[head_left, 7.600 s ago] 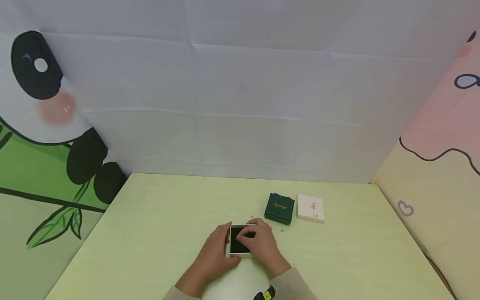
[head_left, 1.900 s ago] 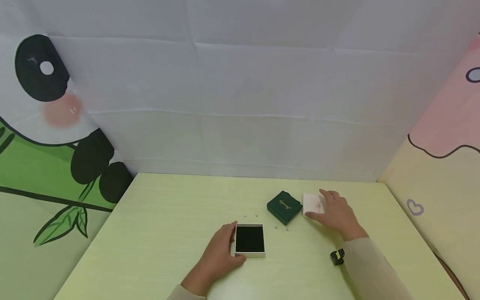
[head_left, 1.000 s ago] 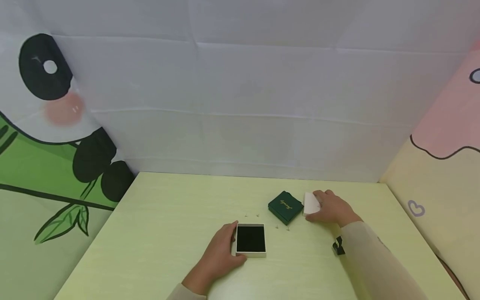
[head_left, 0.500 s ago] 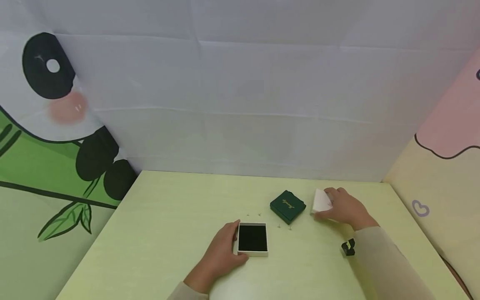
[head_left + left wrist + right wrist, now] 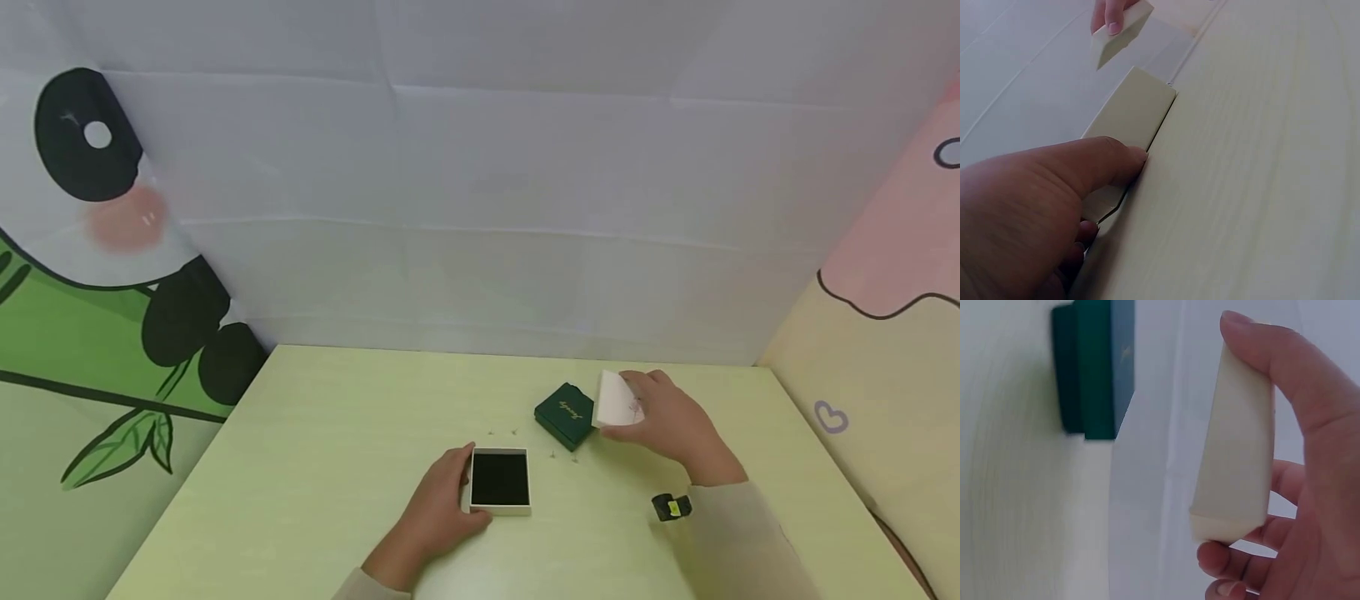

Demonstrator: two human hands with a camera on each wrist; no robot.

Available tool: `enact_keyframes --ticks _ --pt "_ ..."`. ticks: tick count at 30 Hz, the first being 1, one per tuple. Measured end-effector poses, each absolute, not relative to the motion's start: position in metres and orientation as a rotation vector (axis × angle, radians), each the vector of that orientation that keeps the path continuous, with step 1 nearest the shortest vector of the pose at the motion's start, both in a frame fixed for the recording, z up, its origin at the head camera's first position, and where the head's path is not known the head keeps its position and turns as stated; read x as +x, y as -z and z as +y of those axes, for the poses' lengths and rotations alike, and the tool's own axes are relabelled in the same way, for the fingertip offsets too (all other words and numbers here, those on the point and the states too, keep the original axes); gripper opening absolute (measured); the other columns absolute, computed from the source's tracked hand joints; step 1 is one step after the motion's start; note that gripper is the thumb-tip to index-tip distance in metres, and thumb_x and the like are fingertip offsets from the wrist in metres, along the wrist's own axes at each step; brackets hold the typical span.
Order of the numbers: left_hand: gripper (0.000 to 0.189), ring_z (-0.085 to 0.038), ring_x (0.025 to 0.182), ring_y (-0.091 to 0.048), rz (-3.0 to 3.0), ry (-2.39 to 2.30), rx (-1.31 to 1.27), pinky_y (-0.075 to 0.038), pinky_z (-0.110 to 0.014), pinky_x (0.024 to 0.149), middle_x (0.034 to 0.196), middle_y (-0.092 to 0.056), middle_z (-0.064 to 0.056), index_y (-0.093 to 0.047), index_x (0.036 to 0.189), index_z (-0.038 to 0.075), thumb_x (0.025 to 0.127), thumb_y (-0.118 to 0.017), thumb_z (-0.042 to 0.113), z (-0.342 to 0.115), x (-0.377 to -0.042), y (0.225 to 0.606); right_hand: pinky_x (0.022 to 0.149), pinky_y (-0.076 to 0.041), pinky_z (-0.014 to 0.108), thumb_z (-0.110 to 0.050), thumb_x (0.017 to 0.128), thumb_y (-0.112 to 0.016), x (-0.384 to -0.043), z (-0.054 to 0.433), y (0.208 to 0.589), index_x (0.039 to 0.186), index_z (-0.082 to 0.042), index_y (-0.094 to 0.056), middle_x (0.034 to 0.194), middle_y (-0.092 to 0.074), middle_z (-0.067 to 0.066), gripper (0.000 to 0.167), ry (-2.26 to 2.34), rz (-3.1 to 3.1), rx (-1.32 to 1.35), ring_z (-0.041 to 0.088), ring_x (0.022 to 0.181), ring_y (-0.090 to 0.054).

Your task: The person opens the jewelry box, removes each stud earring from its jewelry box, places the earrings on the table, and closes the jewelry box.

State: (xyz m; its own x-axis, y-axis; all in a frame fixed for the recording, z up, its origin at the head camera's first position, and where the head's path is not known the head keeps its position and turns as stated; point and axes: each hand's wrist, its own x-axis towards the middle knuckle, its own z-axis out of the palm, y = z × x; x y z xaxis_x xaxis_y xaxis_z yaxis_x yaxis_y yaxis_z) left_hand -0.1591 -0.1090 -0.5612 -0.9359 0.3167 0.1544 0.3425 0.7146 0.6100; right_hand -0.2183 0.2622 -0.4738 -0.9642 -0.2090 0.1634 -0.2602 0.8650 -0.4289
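Note:
My left hand [image 5: 438, 508] grips the left side of a white box base [image 5: 501, 510] that lies on the table with a black lining inside. In the left wrist view, the thumb presses along the pale side wall of that box base [image 5: 1132, 112]. Up off the table, my right hand [image 5: 671, 425] holds a white box lid [image 5: 617, 402] with a small printed flower, tilted, between thumb and fingers. The right wrist view shows the lid's side wall [image 5: 1238, 437] in that grip. Just left of the lid sits a green box [image 5: 566, 415] with gold lettering.
Several tiny pin-like pieces, perhaps earrings [image 5: 574, 459], lie on the table between the white box base and the green box. A pale yellow table [image 5: 337, 433] meets a white cloth backdrop [image 5: 480, 250] behind.
My right hand left the white box base, took hold of the lid at the right and lifted it, now moving it left. The green box has turned. The left hand stays on the base.

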Motion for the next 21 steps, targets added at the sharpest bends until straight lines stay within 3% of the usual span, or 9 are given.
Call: enact_keyframes --ticks 10,21 --pt "0.098 -0.012 0.098 -0.051 -2.864 1.031 -0.561 -0.046 -0.041 0.091 0.112 -0.052 0.005 -0.04 0.153 0.0 0.073 -0.088 0.03 -0.106 -0.158 0.562 0.071 -0.051 0.037 -0.067 0.066 -0.088 -0.196 0.234 0.481 0.148 -0.024 -0.052 0.126 -0.053 0.007 0.099 -0.951 -2.846 0.291 0.024 0.095 -0.057" --pt "0.098 -0.012 0.098 -0.051 -2.856 1.028 -0.561 -0.046 -0.042 0.091 0.111 -0.052 0.005 -0.04 0.153 0.0 0.073 -0.088 0.031 -0.106 -0.158 0.56 0.074 -0.049 0.036 -0.064 0.065 -0.09 -0.188 0.2 0.49 0.148 -0.026 -0.054 0.128 -0.055 0.001 0.098 -1.027 -2.844 0.301 0.019 0.096 -0.055"
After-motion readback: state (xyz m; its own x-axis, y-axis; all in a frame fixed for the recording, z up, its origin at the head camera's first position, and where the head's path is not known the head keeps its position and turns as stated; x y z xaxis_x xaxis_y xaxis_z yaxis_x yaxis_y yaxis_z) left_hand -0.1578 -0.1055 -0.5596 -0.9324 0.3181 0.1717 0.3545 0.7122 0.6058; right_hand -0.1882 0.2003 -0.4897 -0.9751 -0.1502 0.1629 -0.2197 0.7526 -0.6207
